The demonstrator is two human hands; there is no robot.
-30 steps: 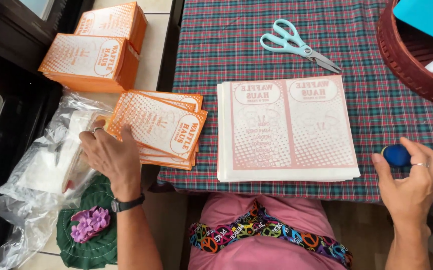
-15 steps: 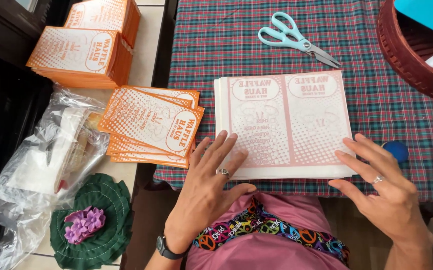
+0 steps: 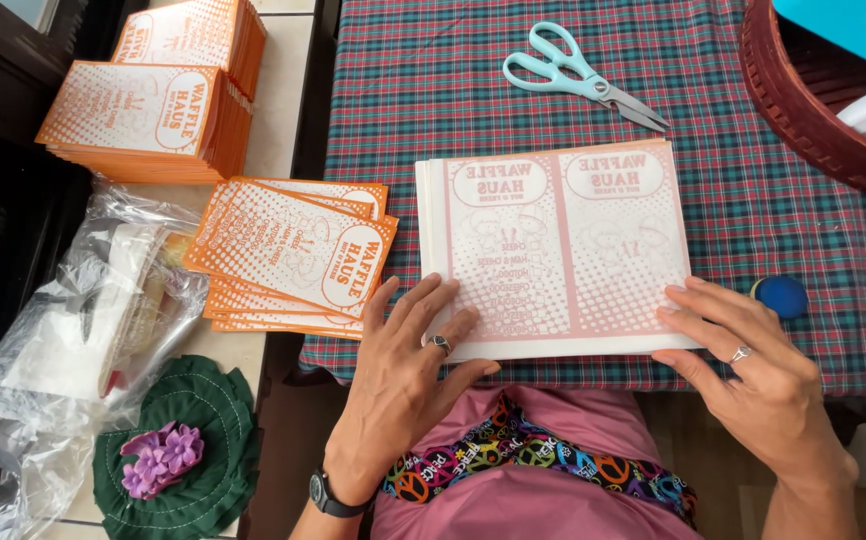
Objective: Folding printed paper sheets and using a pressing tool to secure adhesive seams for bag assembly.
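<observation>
A stack of pale printed sheets [image 3: 563,230] lies on the plaid tablecloth [image 3: 453,90]. My left hand [image 3: 403,385], with a ring and a wrist watch, rests flat on the stack's near left corner, fingers spread. My right hand [image 3: 753,375], also ringed, lies with its fingertips on the stack's near right corner. Neither hand grips anything. A small blue round object [image 3: 783,296] sits just right of my right hand.
A fanned pile of orange cards [image 3: 298,255] lies left of the sheets, with two taller orange stacks [image 3: 148,120] behind it. Light blue scissors [image 3: 578,80] lie at the far side. A dark red basket [image 3: 813,110], clear plastic bags [image 3: 83,320] and a green cloth with a purple flower [image 3: 168,450] surround.
My left hand left the orange cards and came onto the sheet stack. My right hand let go of the blue round object and moved onto the stack's right corner.
</observation>
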